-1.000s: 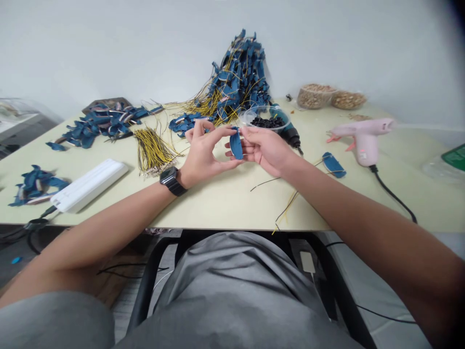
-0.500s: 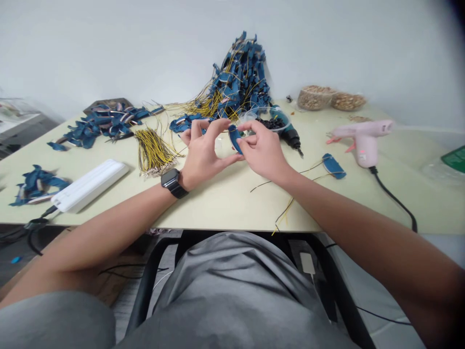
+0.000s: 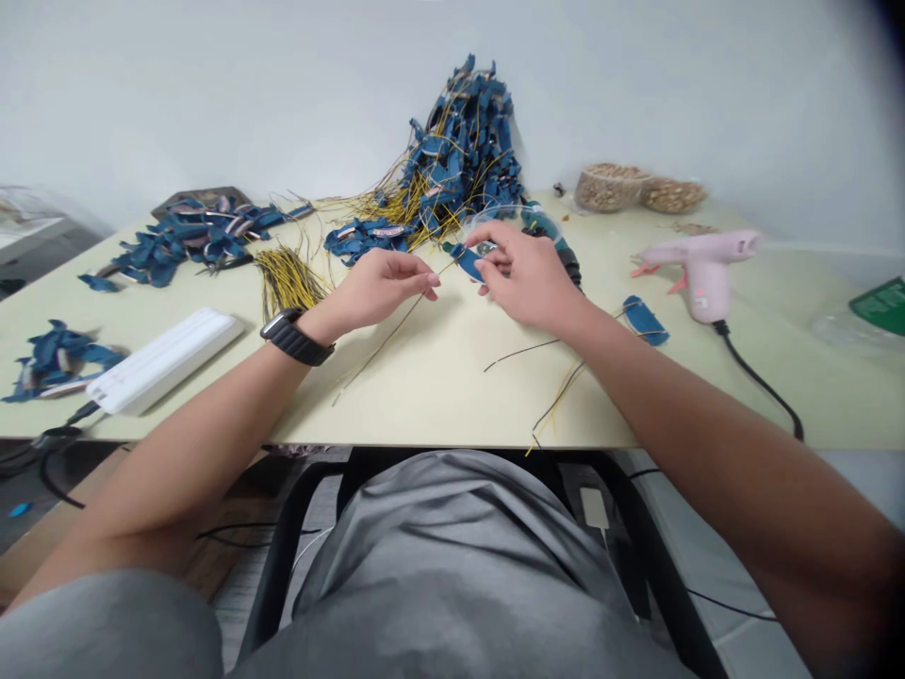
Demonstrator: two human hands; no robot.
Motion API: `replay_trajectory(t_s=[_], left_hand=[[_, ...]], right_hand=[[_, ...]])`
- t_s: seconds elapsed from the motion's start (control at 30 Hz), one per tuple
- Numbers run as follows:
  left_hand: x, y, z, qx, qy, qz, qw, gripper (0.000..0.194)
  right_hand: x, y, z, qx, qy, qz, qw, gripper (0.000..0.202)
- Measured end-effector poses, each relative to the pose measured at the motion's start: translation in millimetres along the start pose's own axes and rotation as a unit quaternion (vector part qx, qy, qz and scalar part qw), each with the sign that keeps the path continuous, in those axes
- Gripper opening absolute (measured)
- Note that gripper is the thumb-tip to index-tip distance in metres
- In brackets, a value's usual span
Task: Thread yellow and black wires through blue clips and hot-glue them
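Note:
Between thumb and fingers of my right hand is a small blue fabric piece, held above the table. My left hand, wearing a black watch, pinches a thin wire that trails down toward the table's front. The wire seems to run from the left fingertips to the left end of the blue piece. A second blue piece with wires lies on the table beyond my right forearm. Behind my hands rises a tall heap of blue pieces with yellow and black wires.
A bundle of yellow and black wires and a white power strip lie on the left. Blue pieces are piled farther back. A pink glue gun stands at right. Behind my right hand is a dark teal power tool.
My left hand has left the blue piece, moved left and lower, and now pinches the wire. The blue piece has tilted flatter in my right hand. The view has shifted slightly.

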State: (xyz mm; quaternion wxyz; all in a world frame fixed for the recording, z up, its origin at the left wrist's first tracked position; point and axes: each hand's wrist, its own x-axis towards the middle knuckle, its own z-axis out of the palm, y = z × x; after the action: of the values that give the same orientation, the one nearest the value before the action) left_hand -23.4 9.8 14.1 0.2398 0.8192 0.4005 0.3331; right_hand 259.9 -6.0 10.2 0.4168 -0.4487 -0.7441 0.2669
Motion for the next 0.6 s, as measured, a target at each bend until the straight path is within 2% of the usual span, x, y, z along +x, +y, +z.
replay_trajectory(t_s=[0.1, 0.2, 0.3, 0.4, 0.5, 0.6], left_hand=[[0, -1, 0.8, -0.070, -0.036, -0.001, 0.997, 0.071], [0, -5, 6.5, -0.157, -0.041, -0.027, 0.986, 0.075], [1, -13, 16.1, -0.281, -0.050, -0.062, 0.956, 0.074], [2, -22, 23.7, -0.396, -0.069, -0.077, 0.913, 0.062], [3, -27, 26.5, -0.453, -0.079, -0.086, 0.884, 0.051], [3, -31, 27.5, -0.479, -0.078, -0.087, 0.870, 0.050]], right_hand=[[2, 2, 0, -0.022, -0.033, -0.012, 0.999, 0.026], [3, 3, 3, -0.020, -0.066, -0.032, 0.997, 0.033], [2, 2, 7, 0.020, -0.094, -0.029, 0.995, 0.036], [1, -3, 10, 0.075, -0.118, 0.003, 0.990, 0.028], [1, -7, 12, 0.127, -0.133, 0.030, 0.982, 0.024], [2, -8, 14, 0.173, -0.122, 0.055, 0.976, 0.022]])
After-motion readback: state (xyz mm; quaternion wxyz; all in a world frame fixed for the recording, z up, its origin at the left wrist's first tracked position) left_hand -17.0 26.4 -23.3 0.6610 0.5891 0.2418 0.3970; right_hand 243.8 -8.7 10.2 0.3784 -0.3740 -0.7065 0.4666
